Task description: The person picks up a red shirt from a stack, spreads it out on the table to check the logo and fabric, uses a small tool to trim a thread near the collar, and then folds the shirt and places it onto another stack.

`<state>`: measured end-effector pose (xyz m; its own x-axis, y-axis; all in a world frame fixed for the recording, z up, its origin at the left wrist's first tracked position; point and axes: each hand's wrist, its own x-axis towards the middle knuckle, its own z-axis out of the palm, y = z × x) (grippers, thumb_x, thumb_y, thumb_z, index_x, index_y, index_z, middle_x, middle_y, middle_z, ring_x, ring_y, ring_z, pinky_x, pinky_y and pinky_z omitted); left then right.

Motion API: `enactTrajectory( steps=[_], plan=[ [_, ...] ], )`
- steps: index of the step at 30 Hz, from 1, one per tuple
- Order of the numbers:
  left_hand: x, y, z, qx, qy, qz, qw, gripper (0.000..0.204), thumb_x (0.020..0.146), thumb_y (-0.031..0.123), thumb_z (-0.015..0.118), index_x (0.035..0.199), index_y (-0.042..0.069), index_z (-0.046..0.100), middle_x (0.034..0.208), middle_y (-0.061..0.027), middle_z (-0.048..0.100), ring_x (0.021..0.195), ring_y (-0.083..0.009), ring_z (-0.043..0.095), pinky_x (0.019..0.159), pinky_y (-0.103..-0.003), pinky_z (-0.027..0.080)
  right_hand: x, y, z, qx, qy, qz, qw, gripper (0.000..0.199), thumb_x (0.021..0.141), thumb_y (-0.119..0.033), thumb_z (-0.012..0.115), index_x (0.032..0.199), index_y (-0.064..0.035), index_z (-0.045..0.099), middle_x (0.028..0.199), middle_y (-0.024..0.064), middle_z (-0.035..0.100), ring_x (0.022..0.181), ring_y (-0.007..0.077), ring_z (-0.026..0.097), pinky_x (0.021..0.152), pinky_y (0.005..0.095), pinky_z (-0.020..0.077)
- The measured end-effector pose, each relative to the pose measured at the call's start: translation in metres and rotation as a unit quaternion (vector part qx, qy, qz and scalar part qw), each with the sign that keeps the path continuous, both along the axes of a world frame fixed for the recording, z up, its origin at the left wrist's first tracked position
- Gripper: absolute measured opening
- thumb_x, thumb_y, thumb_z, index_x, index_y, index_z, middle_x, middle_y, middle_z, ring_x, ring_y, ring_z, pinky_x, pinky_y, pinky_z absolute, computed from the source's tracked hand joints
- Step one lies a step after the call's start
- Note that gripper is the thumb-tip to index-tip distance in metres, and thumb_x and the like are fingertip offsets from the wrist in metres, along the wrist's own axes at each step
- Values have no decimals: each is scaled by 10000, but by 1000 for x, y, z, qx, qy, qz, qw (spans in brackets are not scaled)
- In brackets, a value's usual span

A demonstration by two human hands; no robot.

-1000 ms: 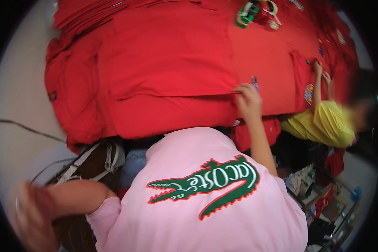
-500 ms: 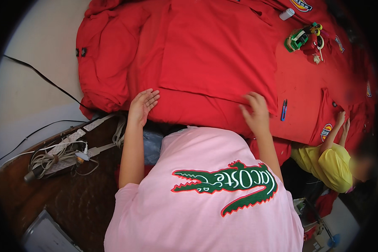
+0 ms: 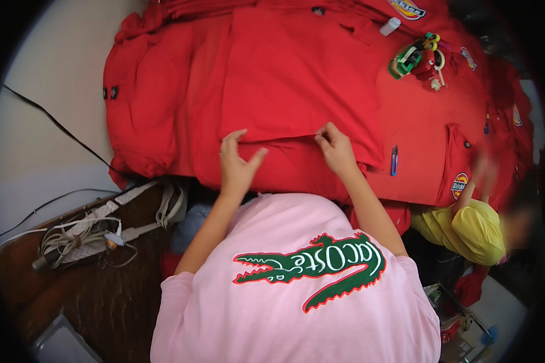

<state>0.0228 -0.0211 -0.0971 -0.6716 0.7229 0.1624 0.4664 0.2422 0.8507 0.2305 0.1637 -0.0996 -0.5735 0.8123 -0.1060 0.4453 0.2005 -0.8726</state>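
A smooth red garment [image 3: 297, 78] lies flat in front of me, its near edge running across between my hands. My right hand [image 3: 338, 151] pinches that near edge between thumb and fingers and lifts it slightly. At the edge's left part, my left hand [image 3: 238, 166] is open, thumb spread away from the fingers, the fingertips close to or on the cloth. Whether they touch it, I cannot tell. More red cloth [image 3: 272, 166] shows under the edge, along the table's near side.
A bunched red garment [image 3: 142, 103] lies on the left. To the right are a slim blue tool [image 3: 394, 160], a green tape dispenser [image 3: 404, 62] and a white cylinder [image 3: 390, 26]. A co-worker in a yellow top [image 3: 475, 233] works at far right. Bundled cables [image 3: 72, 242] lie lower left.
My left hand has moved right and turned, its thumb now spread. My right hand has moved left along the edge and taken hold of it. The view has shifted slightly.
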Motion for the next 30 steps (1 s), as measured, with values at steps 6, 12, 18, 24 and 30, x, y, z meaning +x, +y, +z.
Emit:
enactTrajectory(
  steps=[6, 12, 18, 24, 30],
  plan=[
    [17, 110, 21, -11, 118, -22, 993, 884, 769, 80, 766, 1561, 110, 375, 1614, -193, 363, 1513, -359, 328, 1224, -557, 227, -35, -6, 165, -163, 227, 141, 950, 142, 1035, -73, 550, 1169, -29, 560, 997, 50, 618, 847, 139, 584, 795, 310, 483],
    [-48, 146, -12, 143, -328, -92, 929, 363, 1013, 48, 460, 1332, -33, 614, 1255, -161, 694, 1129, -206, 663, 955, -333, 535, 30, 25, 303, -153, 518, 122, 833, 428, 988, -16, 586, 1404, -28, 483, 1109, 4, 536, 981, 72, 556, 918, 233, 455],
    [-22, 128, 159, 59, -606, -225, 761, 305, 1049, 175, 486, 1184, -6, 691, 1123, -110, 737, 956, -197, 711, 853, -337, 577, 3, 16, 273, 349, 69, 46, 933, 1192, 681, -223, 911, 1638, -104, 211, 1431, 191, 412, 1368, 359, 453, 1142, 451, 414],
    [-20, 76, 272, 277, -568, -387, 671, 385, 972, 238, 613, 1221, -54, 645, 1140, -141, 737, 972, -212, 729, 898, -354, 581, -23, 59, 160, 223, -153, -77, 960, 1045, 772, -217, 813, 1645, -149, 241, 1359, 158, 496, 1206, 404, 607, 1009, 477, 517],
    [-54, 50, 290, 164, -384, -258, 871, 797, 771, 32, 834, 1473, -38, 463, 1326, -141, 651, 1180, -246, 671, 1058, -394, 535, -12, 100, 123, -196, 106, -8, 975, 450, 991, -255, 650, 1411, -93, 621, 1297, 92, 674, 1186, 242, 663, 955, 411, 550]
  ],
)
